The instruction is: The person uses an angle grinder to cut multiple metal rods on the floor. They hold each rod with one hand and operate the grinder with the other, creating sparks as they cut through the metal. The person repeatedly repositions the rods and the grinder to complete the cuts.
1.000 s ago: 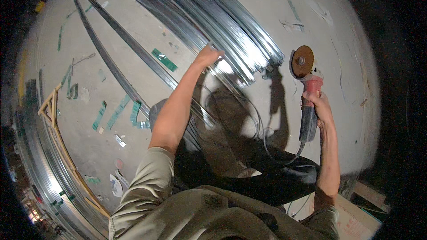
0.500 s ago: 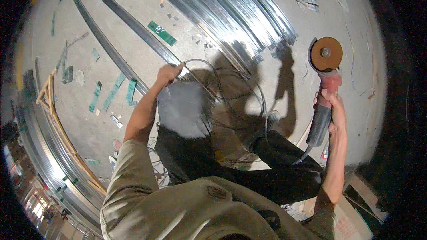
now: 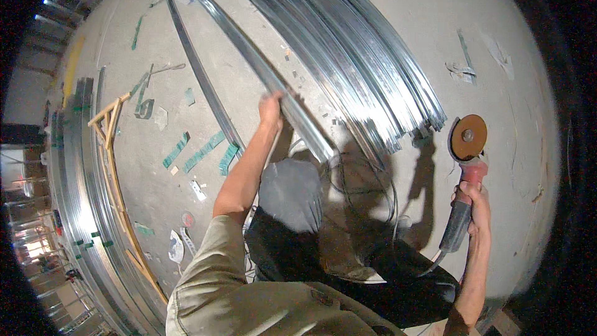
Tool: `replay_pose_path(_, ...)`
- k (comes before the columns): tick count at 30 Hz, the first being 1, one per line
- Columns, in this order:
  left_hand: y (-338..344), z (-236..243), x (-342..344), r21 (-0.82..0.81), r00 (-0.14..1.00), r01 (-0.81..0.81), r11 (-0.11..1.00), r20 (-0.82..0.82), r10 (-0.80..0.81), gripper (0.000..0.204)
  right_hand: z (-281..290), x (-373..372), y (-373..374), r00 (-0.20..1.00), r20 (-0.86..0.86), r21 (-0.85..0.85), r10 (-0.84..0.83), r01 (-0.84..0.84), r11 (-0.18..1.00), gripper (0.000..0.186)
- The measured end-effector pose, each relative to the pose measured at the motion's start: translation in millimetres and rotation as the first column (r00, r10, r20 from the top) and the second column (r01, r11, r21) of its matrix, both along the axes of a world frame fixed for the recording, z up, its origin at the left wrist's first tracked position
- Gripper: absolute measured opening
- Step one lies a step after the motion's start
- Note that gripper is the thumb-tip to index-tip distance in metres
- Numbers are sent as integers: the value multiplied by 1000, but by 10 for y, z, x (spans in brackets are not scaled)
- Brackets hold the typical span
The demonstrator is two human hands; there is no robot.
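Note:
My left hand point(image 3: 270, 109) is closed on the side of a long metal channel point(image 3: 303, 127), a little way back from its near end. That end appears raised off the floor, in front of my knee. On the right, my right hand point(image 3: 477, 202) grips an angle grinder point(image 3: 456, 226) by its red and black body. Its brown disc point(image 3: 468, 137) points away from me and is apart from the metal. A second channel point(image 3: 199, 68) lies on the floor to the left. The grinder's dark cable point(image 3: 393, 193) loops across the floor near my feet.
A bundle of shiny metal channels point(image 3: 367, 68) lies ahead. More long profiles point(image 3: 84, 168) lie at the left, beside a thin wooden frame point(image 3: 112, 168). Green strip scraps point(image 3: 205, 151) and small offcuts litter the concrete floor point(image 3: 497, 106).
My left hand has moved forward along the channel, and the channel's near end has come up. The grinder stays in my right hand. The whole view has shifted, showing more at the left.

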State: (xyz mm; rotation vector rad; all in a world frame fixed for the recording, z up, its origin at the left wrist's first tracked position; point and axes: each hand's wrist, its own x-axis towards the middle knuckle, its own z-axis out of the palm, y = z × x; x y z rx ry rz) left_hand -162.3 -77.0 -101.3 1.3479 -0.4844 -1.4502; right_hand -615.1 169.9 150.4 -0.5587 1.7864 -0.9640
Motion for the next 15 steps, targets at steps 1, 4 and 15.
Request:
replay_pose_path(1,-179,171,3,-96,991,-6,995,-130,-6,32,1,18,-10,1000,-13,15,3,-3,1000,31)
replay_pose_path(4,-476,646,-32,-124,791,12,992,-606,-86,28,28,61,-54,1000,1,56,3,-4,998,34)
replay_pose_path(15,-177,1170,-1041,-93,916,137,986,-367,-162,34,171,346,-163,836,-454,79,308,-306,949,38)
